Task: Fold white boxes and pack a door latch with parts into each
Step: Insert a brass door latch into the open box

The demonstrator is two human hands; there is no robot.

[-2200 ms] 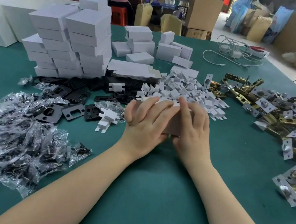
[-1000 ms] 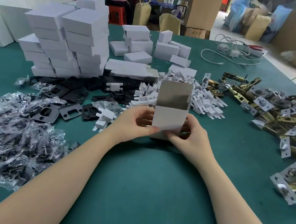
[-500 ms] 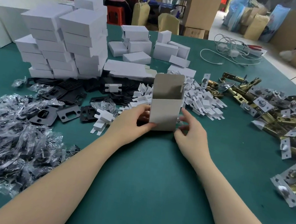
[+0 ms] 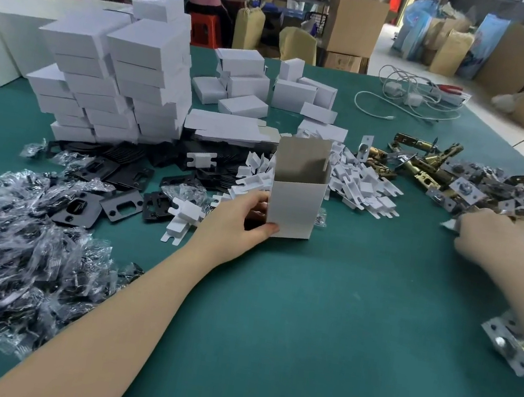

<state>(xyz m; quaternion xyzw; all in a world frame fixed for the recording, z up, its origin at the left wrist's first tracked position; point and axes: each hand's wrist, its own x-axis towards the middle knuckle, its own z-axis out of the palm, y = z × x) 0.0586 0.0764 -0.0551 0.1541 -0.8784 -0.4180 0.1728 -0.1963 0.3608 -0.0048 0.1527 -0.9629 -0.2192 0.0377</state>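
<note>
We gripped the folded box [image 4: 294, 203] upright on the worktop [image 4: 319, 326] with our left hand [image 4: 236, 225]; right hand [image 4: 492, 241] reached into the latch pile [image 4: 492, 195], grip unclear. Best keep the box steady, mouth up.

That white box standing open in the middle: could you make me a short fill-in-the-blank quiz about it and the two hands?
1. The open white box stands upright on the ____ table cover.
2. The ____ hand holds the box by its lower edge.
3. The right hand reaches into the pile of brass ____.
4. The box's top flap is ____.

Missing words: green; left; latches; open
</note>
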